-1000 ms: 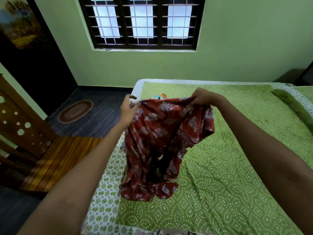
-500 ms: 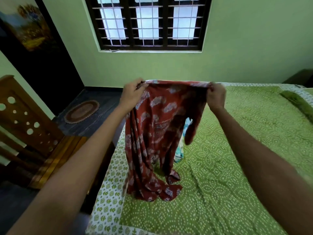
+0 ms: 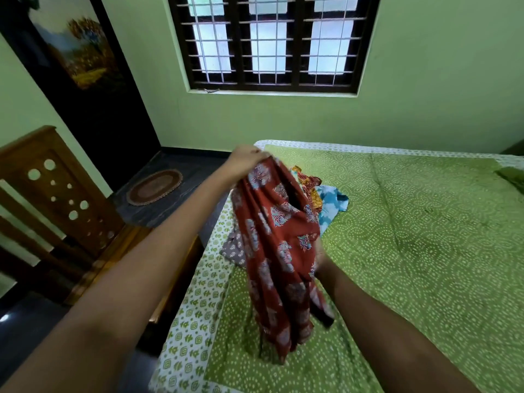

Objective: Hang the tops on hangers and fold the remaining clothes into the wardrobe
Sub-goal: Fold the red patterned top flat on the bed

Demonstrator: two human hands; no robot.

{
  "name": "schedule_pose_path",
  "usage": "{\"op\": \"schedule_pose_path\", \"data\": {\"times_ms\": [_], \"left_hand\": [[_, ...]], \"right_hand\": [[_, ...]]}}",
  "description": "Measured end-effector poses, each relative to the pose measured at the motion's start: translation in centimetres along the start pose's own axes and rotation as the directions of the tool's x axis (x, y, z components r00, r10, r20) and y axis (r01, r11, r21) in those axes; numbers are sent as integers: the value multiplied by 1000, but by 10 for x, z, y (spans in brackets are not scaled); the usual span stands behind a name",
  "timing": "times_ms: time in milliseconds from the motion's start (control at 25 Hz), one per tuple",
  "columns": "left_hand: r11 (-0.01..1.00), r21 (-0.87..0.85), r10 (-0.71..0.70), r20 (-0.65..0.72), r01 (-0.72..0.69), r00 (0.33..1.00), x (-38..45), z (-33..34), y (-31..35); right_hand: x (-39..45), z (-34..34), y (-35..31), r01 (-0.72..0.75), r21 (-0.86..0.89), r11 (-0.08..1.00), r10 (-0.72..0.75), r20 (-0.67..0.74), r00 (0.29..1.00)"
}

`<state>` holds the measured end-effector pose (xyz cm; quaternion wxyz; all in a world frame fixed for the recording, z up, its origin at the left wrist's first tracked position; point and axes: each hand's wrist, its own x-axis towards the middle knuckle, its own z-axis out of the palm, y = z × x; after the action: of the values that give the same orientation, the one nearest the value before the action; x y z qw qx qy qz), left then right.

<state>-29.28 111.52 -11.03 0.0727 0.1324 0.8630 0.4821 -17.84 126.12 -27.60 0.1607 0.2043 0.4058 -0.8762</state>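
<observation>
1. Head view: your left hand point(image 3: 246, 161) grips the top edge of the red printed top point(image 3: 279, 251), which hangs down over the bed point(image 3: 425, 251), its hem touching the cover.
2. Your right hand point(image 3: 319, 258) is mostly hidden behind the fabric at mid-height; whether it grips cannot be told.
3. More clothes point(image 3: 326, 198) lie on the bed just behind.
</observation>
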Motion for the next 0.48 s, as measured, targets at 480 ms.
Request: {"op": "schedule_pose_path", "data": {"times_ms": [480], "left_hand": [[863, -342, -451, -191, 372, 872, -13, 5, -162]], "right_hand": [[-36, -44, -145, 32, -495, 868, -46, -16, 999]]}}
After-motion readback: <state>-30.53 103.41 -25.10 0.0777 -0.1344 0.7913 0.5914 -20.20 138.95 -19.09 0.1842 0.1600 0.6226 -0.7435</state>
